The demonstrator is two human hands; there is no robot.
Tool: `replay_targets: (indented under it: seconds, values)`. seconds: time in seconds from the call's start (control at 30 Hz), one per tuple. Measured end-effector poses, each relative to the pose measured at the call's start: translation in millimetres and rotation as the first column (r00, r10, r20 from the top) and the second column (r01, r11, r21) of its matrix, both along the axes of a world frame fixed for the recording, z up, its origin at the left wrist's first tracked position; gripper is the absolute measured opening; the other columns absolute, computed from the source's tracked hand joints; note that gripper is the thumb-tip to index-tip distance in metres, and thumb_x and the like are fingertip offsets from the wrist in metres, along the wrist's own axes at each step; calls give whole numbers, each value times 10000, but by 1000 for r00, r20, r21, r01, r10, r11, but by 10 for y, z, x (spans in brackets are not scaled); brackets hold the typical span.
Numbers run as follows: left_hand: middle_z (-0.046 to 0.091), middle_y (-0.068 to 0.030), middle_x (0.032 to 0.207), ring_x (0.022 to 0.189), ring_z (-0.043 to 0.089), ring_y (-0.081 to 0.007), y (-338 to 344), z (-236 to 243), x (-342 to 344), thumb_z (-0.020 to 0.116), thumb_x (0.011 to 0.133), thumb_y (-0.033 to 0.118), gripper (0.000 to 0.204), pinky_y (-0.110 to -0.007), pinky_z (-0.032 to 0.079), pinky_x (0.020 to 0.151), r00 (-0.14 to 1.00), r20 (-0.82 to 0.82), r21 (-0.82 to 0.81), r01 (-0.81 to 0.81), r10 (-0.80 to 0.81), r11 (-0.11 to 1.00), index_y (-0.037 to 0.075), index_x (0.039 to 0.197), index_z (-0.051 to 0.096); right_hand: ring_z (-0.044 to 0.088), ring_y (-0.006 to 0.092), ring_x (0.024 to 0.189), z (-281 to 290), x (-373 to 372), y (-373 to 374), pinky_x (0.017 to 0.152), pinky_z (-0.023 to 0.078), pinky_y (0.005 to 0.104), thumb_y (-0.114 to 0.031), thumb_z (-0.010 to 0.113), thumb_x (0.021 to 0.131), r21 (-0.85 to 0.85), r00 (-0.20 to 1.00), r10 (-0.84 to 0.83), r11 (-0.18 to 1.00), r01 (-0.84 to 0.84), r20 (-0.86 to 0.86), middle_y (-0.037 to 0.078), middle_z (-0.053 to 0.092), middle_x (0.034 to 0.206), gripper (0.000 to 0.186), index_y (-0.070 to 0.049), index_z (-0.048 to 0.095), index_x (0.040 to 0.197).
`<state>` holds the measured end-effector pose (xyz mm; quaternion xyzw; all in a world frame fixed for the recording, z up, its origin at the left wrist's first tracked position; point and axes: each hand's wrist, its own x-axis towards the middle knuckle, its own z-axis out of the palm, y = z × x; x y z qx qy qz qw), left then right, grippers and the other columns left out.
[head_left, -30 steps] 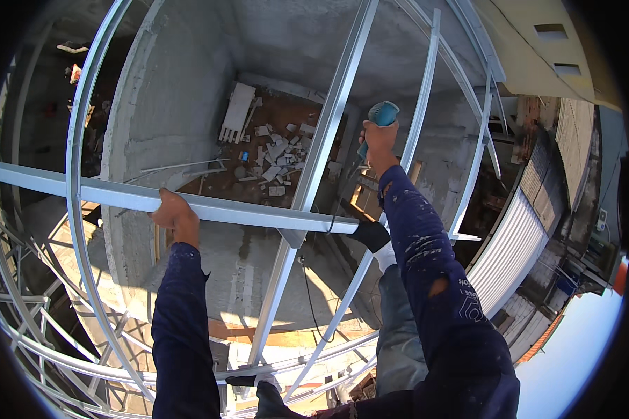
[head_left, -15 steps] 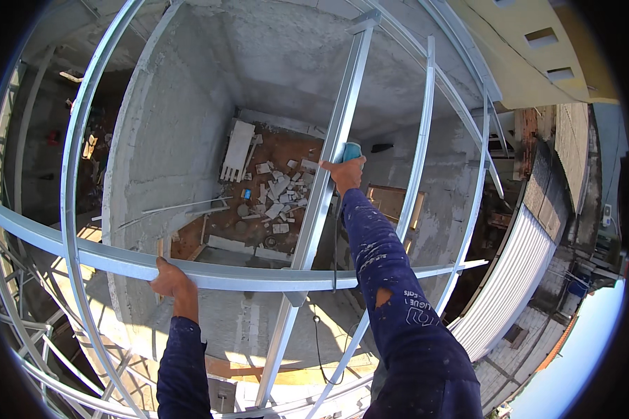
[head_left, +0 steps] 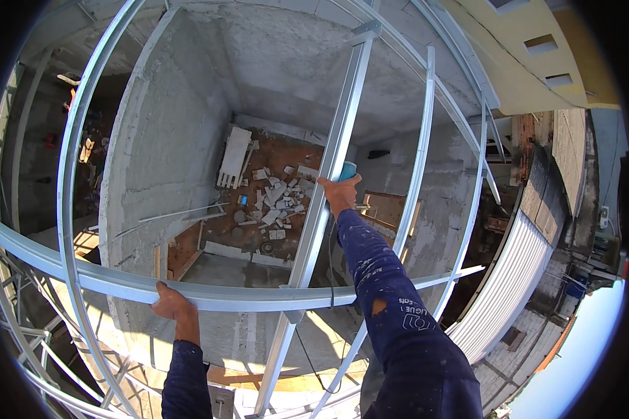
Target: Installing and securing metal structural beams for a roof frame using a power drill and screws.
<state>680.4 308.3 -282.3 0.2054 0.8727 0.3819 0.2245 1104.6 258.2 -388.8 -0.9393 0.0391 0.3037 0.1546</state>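
Note:
My left hand (head_left: 175, 307) is closed round the silvery metal crossbeam (head_left: 237, 299), which runs from left to right in front of me. My right arm reaches farther out, and its hand (head_left: 340, 192) is closed beside a long metal beam (head_left: 334, 153) that crosses above the crossbeam. The right thumb lies against this beam. A teal tool (head_left: 348, 170) shows just past the right fingers; most of it is hidden by the hand and beam. From below that hand a dark cable (head_left: 331, 262) hangs down over the crossbeam.
More metal beams (head_left: 418, 160) frame the opening. Far below, broken rubble (head_left: 279, 202) and a pale slab (head_left: 235, 157) lie on brown ground between grey walls (head_left: 168, 140). Corrugated roofing (head_left: 507, 279) lies at the right, beside a yellowish wall (head_left: 514, 66).
The view has shifted, so the crossbeam and both hands sit a little lower in the picture. Both hands keep their places along the beams.

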Motion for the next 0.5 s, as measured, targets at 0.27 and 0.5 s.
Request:
replay_targets:
  seconds: [0.27, 0.5]
  values:
    - [670, -216, 1027, 859, 641, -313, -58, -29, -129, 644, 859, 169, 430, -456, 516, 790, 999, -30, -3, 11, -11, 1000, -191, 1091, 604, 623, 443, 1167, 111, 549, 426, 1024, 499, 495, -470, 900, 661, 74, 991, -77, 995, 69, 108, 278, 607, 1250, 1198, -13, 169, 1492]
    - [651, -205, 1064, 900, 635, -312, -77, 224, -30, 628, 851, 148, 433, -441, 516, 834, 999, 40, -30, -4, 5, 1000, -186, 1122, 581, 580, 463, 1217, 33, 466, 401, 1045, 466, 519, -490, 874, 681, 82, 991, -1, 997, -10, 132, 320, 549, 1315, 1212, -17, 129, 1513]
